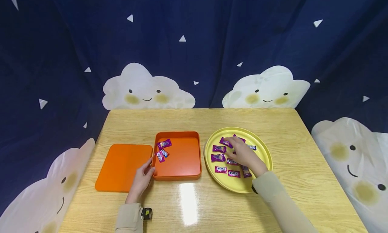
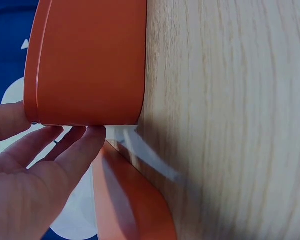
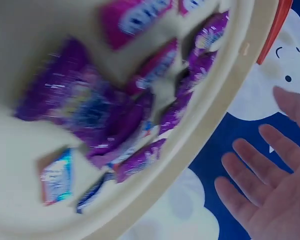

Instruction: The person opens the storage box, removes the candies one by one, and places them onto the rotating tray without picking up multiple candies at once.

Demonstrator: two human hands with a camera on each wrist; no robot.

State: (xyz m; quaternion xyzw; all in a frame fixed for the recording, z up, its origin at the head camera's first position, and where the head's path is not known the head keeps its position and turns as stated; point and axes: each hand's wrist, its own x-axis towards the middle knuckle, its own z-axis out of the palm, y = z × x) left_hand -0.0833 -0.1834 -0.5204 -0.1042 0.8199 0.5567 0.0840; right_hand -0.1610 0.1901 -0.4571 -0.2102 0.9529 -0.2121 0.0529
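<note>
An orange box point(image 1: 185, 158) stands open on the table, with a purple-wrapped candy point(image 1: 164, 144), a pink candy point(image 1: 160, 156) and a small blue candy point(image 1: 165, 153) in its left part. The fingers of my left hand point(image 1: 141, 180) touch the box's left side; the left wrist view has them fairly straight against the outer wall and rim. To the right, a round yellow tray point(image 1: 224, 183) bears several purple and pink candies point(image 3: 90, 105). Above these is my right hand point(image 1: 245, 155), fingers spread. The right wrist view finds nothing in its grasp.
A flat orange lid point(image 1: 121, 169) lies left of the box, close beside it. Wooden table point(image 1: 163, 209) surrounds everything. A dark blue curtain point(image 1: 209, 51) with white clouds hangs behind the table and along its sides.
</note>
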